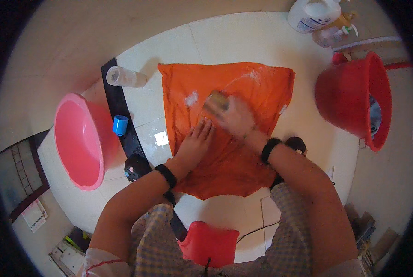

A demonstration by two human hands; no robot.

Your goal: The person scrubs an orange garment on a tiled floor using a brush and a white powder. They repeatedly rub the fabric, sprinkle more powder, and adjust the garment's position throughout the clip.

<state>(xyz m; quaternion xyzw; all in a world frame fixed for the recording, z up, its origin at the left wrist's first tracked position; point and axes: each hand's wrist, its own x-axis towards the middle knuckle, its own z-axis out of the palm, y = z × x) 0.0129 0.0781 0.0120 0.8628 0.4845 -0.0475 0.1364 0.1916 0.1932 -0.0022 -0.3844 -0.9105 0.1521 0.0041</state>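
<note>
An orange cloth lies spread on the tiled floor in front of me, creased in its lower half. My right hand, blurred, grips a scrubbing brush against the middle of the cloth. Just to the left and below, my left hand rests flat on the cloth with its fingers a little apart. A white powdery patch shows left of the brush, and another whitish streak lies near the upper right of the cloth. Each wrist wears a black band.
A pink basin, a blue cup and a translucent container stand at left. At right are a red bucket holding cloth, a white jug and a pump bottle. A red stool is below me.
</note>
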